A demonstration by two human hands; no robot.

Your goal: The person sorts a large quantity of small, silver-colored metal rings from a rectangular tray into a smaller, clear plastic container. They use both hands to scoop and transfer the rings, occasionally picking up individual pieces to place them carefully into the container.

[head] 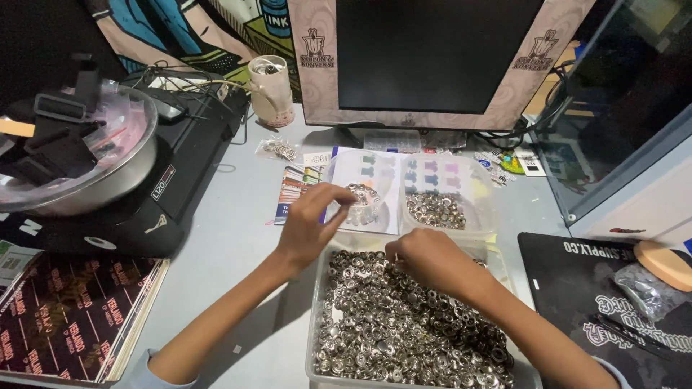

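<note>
The left hand (311,220) hovers over a small clear tub (364,209), its fingertips pinched narrow on a few of the silver metal rings (360,194) heaped there. Just right of that hand sits a second clear tub (481,189), its floor also covered with the same shiny rings.

The right hand (427,261) is curled low, knuckles up, with its fingers buried at the far edge of the big clear bin (315,317) directly beneath both forearms; the bin is packed with silver rings (389,328). Whether those fingers grip any pieces I cannot tell (they are hidden under the hand).

Beyond the hands, a dark monitor (432,54) stands at the back of the grey worktop (238,238). Far left of the left hand a steel bowl (108,173) holding black straps rests on a black scale (180,173), and a small cream cup (272,90) stands behind it. To the right of the right hand lies a black printed mat (569,288) with a little plastic bag (649,292) on it.
</note>
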